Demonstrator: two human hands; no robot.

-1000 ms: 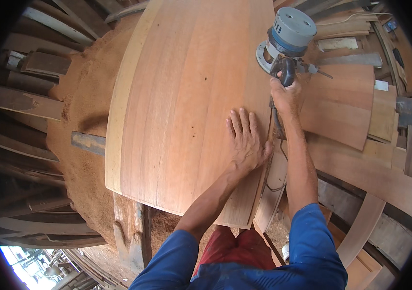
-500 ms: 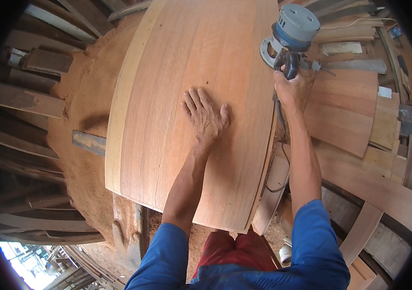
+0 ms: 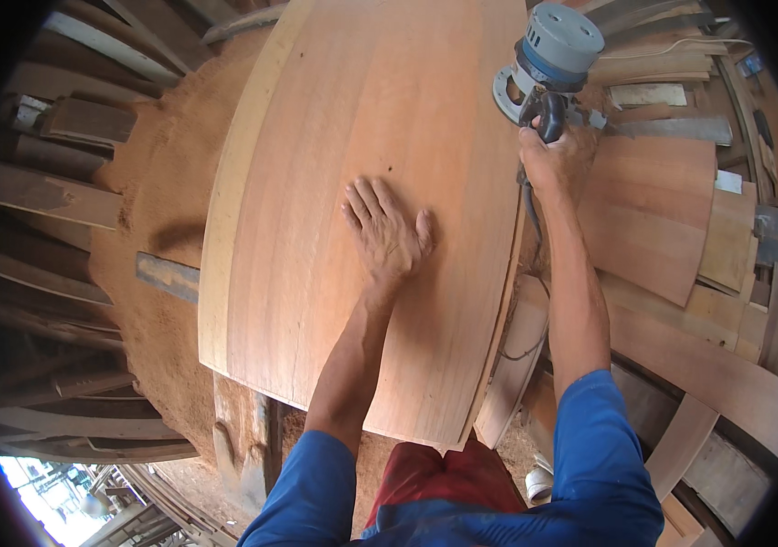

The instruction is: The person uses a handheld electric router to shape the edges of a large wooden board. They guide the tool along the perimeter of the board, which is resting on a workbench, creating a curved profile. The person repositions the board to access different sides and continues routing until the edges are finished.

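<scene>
A large wooden panel (image 3: 316, 246), made of several joined boards with a paler strip on its left, lies in front of me. My left hand (image 3: 387, 235) rests flat on its middle, fingers spread, holding nothing. At the panel's far right edge stands a router (image 3: 560, 46) with a grey motor housing, a blue band and a pale round base. My right hand (image 3: 558, 157) is wrapped round the router's black handle (image 3: 549, 117). The dark power cord (image 3: 532, 214) hangs down beside the panel's right edge. The router's bit is hidden from view.
Sawdust (image 3: 156, 273) is heaped to the left, where a metal-faced bar (image 3: 167, 273) juts from under the panel. Stacked planks (image 3: 42, 191) line the left side. More boards (image 3: 649, 201) lie to the right, and a white cup-like container (image 3: 539, 483) sits low by my right arm.
Very little differs. My left hand sits slightly lower on the panel in the picture, still flat. The router and my right hand stay almost in place at the right edge.
</scene>
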